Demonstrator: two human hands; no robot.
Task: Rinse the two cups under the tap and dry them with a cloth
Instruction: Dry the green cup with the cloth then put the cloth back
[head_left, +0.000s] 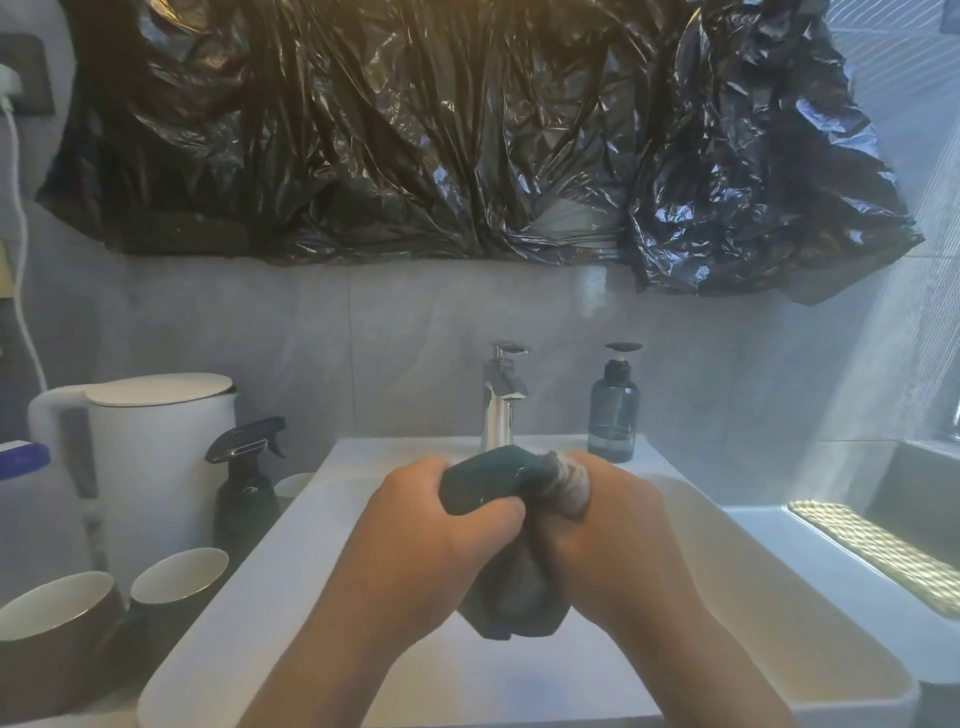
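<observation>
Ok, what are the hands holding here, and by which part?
Both grip what looks like a bunched cloth over the sink: left hand around its dark green upper end, right hand around the grey part beside it, the rest hanging below.

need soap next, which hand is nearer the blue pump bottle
Right. The right hand sits just in front of the blue pump bottle; the left hand is farther to its left, gripping the dark cup.

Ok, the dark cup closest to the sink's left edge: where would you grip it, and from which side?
Probably the rim, pinched from above: the cup stands upright, mouth open, no handle showing; the second cup sits at its left, the spray bottle behind, the sink at its right.
</observation>
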